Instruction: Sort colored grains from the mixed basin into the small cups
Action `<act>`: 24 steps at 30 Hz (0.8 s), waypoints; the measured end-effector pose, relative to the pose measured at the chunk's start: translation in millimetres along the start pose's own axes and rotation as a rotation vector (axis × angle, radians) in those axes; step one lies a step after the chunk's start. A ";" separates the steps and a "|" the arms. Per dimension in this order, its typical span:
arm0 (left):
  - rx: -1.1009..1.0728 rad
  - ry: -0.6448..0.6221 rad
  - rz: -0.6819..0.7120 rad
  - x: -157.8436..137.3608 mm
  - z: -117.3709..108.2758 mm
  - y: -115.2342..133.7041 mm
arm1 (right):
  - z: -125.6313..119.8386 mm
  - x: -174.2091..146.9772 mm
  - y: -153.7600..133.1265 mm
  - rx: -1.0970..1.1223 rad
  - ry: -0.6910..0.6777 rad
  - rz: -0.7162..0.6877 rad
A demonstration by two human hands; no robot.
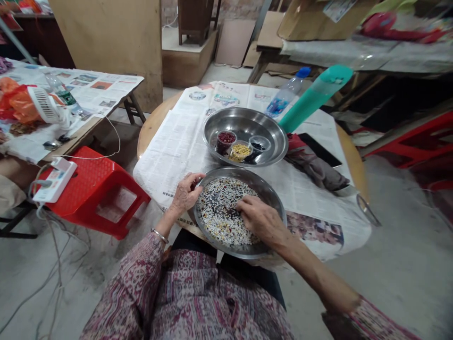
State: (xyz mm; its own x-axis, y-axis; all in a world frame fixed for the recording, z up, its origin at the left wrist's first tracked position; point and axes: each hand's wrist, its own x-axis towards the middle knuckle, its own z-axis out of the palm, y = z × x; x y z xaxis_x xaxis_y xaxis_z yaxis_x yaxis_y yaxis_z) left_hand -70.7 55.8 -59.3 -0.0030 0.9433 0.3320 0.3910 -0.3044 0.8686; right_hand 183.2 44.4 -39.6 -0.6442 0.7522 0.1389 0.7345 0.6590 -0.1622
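Note:
A round steel basin (274, 200) at the table's near edge holds a layer of white grains mixed with black, yellow and dark red beans (221, 212). My left hand (187, 193) grips its left rim with thumb and fingers. Down among the grains, my right hand (262, 219) has its fingertips pinched together; what lies between them is hidden. Just behind stands a second steel basin (244, 115). Inside it are three clear cups: one of red beans (226, 138), one of yellow beans (240, 151) and one of black beans (260, 144).
Newspaper (170, 146) covers the round table. A plastic bottle (288, 92), a green tube-like object (314, 99) and a grey cloth (311, 163) lie right of the far basin. At left, a red stool (95, 189) carries a power strip (56, 179); cables trail on the floor.

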 end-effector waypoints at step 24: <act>0.019 -0.002 0.010 -0.9 0.9 -1.7 | -19.3 -36.6 -42.1 0.339 -0.206 -0.114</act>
State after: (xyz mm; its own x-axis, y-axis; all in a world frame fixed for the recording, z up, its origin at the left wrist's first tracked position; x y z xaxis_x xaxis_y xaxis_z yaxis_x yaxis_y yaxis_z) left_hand -70.5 55.6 -61.4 0.0025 0.9404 0.3402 0.4080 -0.3115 0.8582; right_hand 180.0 -10.8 -19.0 -0.7721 0.6352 -0.0178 0.5657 0.6743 -0.4747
